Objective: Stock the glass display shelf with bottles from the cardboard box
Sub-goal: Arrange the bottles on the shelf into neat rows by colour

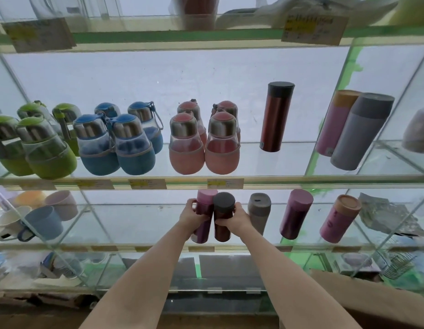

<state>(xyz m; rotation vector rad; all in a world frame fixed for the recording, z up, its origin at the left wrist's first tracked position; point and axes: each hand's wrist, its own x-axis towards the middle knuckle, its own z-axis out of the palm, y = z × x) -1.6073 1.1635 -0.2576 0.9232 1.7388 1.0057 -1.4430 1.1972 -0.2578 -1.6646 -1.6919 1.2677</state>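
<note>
Step in hand: placing two flasks on the lower glass shelf (135, 224); both appear to stand on the glass, side by side and touching or nearly so, at the shelf's middle.
Left hand (190, 213): its fingers are curled round the pink-capped maroon flask (203, 217), gripping it about mid-body from the 9 o'clock side.
Right hand (238, 216): its fingers are wrapped round the black-capped brown flask (223, 216), gripping from the 3 o'clock side, thumb toward the front.
Arm pose: both forearms reach forward and up from the bottom of the view, converging on the pair; wrists are roughly level.
Task's things: the two held flasks sit at 9 o'clock of a grey flask (259, 211) standing near; a pink-capped flask (296, 213) and an orange-lidded pink tumbler (339, 218) stand farther toward 3 o'clock.
Cardboard box: a brown flap (372, 302) shows at 5 o'clock of the hands; its contents are out of view.
Next move, as a judgement: settle both flasks upright, in line with the row, then let go of each without tipping its neighbour, and go back to the box.
Risk: tall narrow flasks on smooth glass could topple if nudged.
</note>
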